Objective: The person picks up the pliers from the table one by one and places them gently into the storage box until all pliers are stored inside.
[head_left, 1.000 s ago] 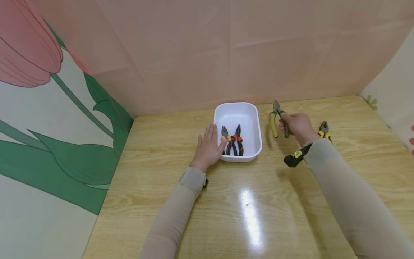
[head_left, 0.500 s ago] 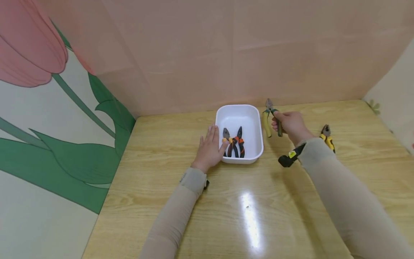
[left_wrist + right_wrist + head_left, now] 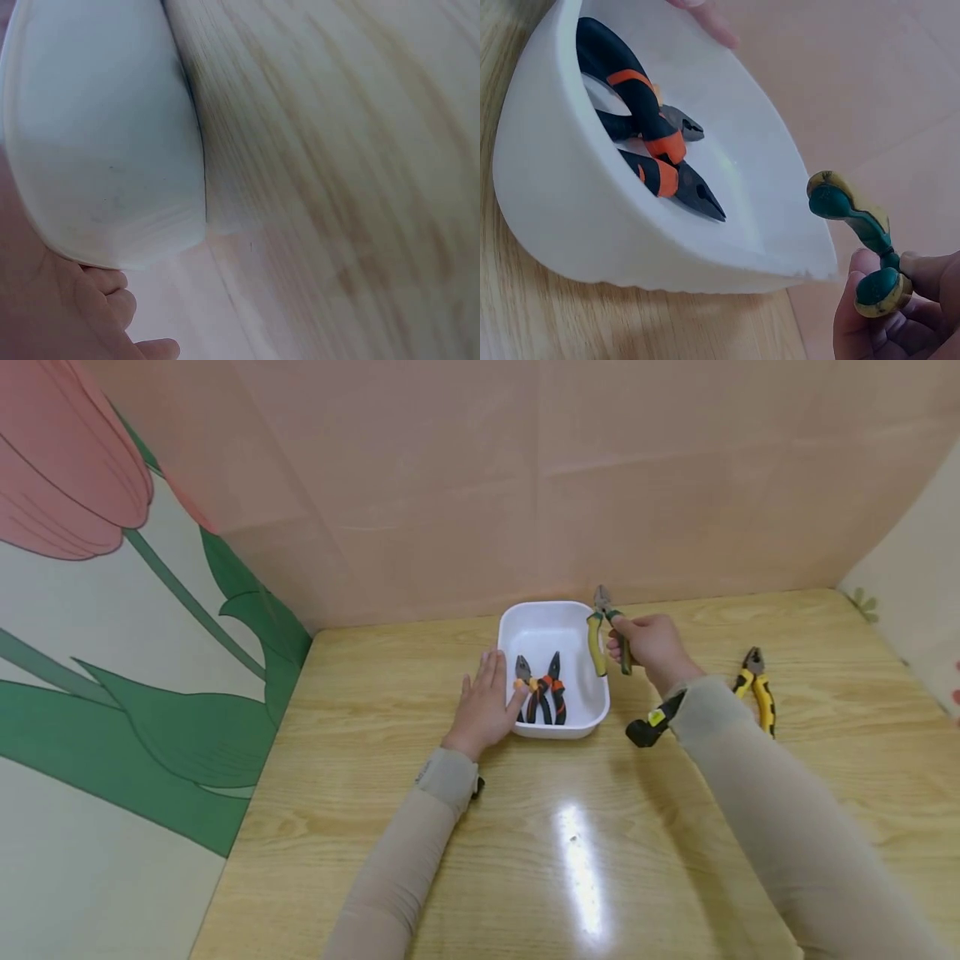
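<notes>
1. Right hand [image 3: 651, 647], fingers curled, grips one handle of the yellow-green pliers [image 3: 596, 646], whose other handle overlaps the white box's [image 3: 558, 732] right rim.
2. Left hand [image 3: 483, 703], fingers extended, touches its left side.

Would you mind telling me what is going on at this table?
Someone is handling pliers around a white tub. The right hand grips the yellow-and-green pliers by one handle, holding them up at the tub's right edge. The left hand rests against its left rim. Two black-and-orange pliers lie inside, while yellow-and-black pliers lie on the table to the right, partly hidden by the right sleeve.
</notes>
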A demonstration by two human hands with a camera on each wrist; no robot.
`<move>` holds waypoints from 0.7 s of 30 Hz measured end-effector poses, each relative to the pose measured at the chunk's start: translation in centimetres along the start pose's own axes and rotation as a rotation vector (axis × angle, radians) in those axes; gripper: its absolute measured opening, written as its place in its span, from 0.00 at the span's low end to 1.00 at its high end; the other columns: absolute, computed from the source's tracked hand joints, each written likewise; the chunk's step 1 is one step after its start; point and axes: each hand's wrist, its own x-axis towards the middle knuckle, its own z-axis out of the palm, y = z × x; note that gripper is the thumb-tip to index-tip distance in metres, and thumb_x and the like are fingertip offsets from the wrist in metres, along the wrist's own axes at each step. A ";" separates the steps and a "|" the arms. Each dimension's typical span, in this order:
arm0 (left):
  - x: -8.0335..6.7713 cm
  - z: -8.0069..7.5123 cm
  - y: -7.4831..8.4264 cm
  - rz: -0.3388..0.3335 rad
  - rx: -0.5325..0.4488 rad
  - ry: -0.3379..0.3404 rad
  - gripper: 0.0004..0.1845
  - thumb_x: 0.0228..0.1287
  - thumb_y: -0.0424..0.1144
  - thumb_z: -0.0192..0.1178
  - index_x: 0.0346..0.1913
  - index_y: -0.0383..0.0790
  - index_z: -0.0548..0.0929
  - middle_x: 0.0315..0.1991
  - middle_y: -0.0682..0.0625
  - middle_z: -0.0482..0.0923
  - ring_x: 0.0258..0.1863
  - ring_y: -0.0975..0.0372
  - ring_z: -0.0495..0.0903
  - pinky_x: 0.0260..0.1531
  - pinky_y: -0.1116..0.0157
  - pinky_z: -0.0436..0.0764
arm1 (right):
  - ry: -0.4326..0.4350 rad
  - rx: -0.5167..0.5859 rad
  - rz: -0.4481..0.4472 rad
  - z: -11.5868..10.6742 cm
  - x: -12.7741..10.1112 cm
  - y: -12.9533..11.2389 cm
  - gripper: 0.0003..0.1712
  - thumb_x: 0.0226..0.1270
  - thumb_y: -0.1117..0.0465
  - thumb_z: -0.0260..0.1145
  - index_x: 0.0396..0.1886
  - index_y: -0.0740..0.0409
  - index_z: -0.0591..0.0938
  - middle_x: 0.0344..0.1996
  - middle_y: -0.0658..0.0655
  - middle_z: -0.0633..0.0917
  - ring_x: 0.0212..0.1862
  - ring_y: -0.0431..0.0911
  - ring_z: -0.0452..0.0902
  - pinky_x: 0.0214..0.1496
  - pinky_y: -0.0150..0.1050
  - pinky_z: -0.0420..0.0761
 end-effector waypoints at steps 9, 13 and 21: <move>-0.1 0.0 -0.3 0.005 0.009 0.011 0.41 0.81 0.60 0.37 0.82 0.37 0.41 0.83 0.44 0.34 0.81 0.54 0.34 0.77 0.43 0.43 | 0.006 0.006 0.021 1.8 0.0 -0.1 0.28 0.83 0.55 0.51 0.57 0.82 0.74 0.24 0.50 0.82 0.25 0.36 0.79 0.34 0.31 0.85; 0.0 0.1 -0.3 0.010 -0.006 0.011 0.41 0.81 0.60 0.38 0.82 0.37 0.41 0.83 0.45 0.33 0.81 0.55 0.33 0.77 0.43 0.42 | 0.015 -0.003 0.038 2.4 0.0 -0.2 0.28 0.83 0.54 0.50 0.59 0.80 0.74 0.26 0.51 0.82 0.27 0.37 0.79 0.35 0.31 0.84; 0.0 0.1 -0.3 0.004 -0.002 0.015 0.41 0.80 0.60 0.38 0.82 0.37 0.41 0.83 0.46 0.32 0.81 0.56 0.32 0.77 0.43 0.42 | 0.029 -0.008 0.031 3.6 -0.1 -0.4 0.28 0.83 0.54 0.52 0.61 0.79 0.74 0.25 0.50 0.82 0.26 0.35 0.80 0.35 0.31 0.85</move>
